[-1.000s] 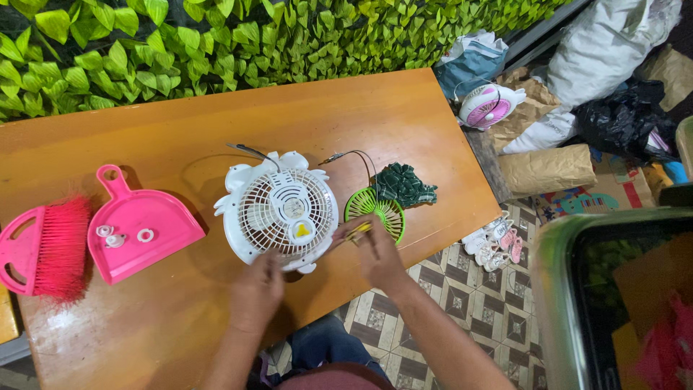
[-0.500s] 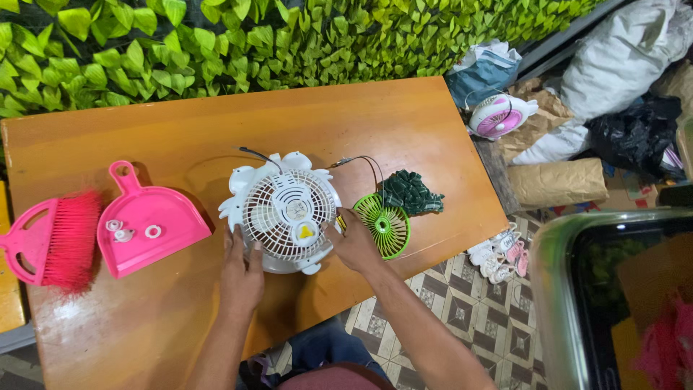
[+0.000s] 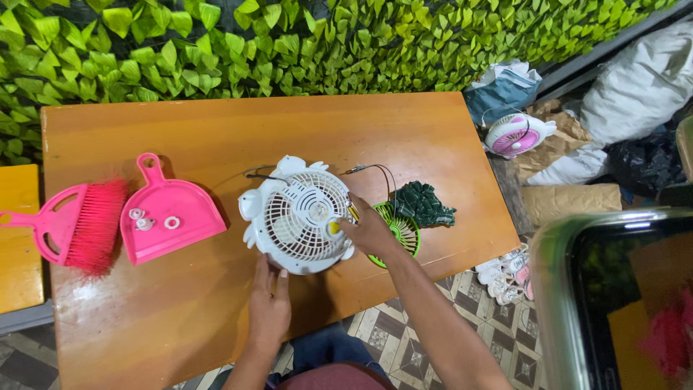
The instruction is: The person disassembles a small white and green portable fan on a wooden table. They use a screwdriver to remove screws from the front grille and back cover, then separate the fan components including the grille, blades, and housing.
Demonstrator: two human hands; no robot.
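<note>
Near the front edge of the wooden counter (image 3: 216, 137), lying flat with the grille facing up: a small white fan (image 3: 299, 215), round, with little ear-like and foot-like bumps around the housing, so somewhat animal-shaped. Fine radial slots in the grille, a pale hub in the centre, a small yellow spot at the right rim. Thin dark wires (image 3: 375, 173) coming out from behind the housing at the top and the right.

Left hand (image 3: 270, 307) flat against the lower edge of the fan, fingers stretched out and released, not wrapped around anything; probably placed there to stop the housing from sliding on the smooth wood. Right hand (image 3: 369, 231) pressed on the right rim, beside the yellow spot, fingers bent onto the edge; pinching something small or only touching, cannot tell. Both hands on opposite sides, likely for keeping the fan steady.

Just right of the fan, partly under the right hand: a green round grille (image 3: 401, 235), and touching it a dark green bundle (image 3: 422, 204). Well to the left: a pink dustpan (image 3: 170, 217) holding three small pale round parts (image 3: 148, 219), probably kept there so as not to roll away, and a pink brush (image 3: 76, 224) beside it. Off the counter, on the bags at the right, a second fan, pink and white (image 3: 514, 135).
</note>
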